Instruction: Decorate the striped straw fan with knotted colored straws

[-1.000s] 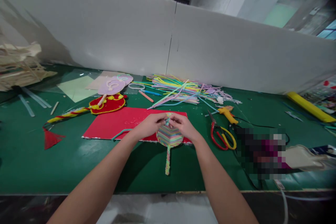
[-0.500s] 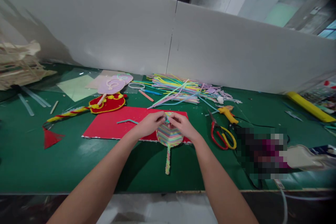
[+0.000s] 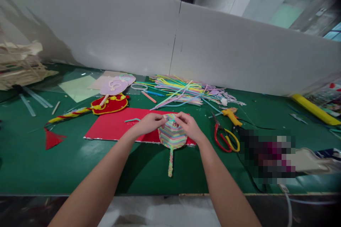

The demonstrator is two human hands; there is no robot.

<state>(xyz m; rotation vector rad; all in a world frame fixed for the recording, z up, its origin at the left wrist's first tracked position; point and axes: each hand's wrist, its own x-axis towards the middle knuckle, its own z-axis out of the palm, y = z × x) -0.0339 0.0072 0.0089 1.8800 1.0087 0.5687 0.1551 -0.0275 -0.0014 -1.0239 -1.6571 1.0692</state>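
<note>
1. Lying on the green worktop [image 3: 87, 170] to your left is the red tasselled fan [image 3: 111, 107].
2. Your red board [image 3: 109, 127] comes next, a teal strip [image 3: 132, 120] over it.
3. Your left hand [image 3: 149, 124] has a narrow grip, pinching the striped fan's [image 3: 173, 138] upper-left edge.
4. That fan sits before you, over the board's right part, handle toward you.
5. Your right hand [image 3: 189, 126] pinches its upper-right edge, grip narrow too.
6. Scissors [image 3: 219, 127] lie beyond, beside the yellow glue gun [image 3: 231, 116].
</note>
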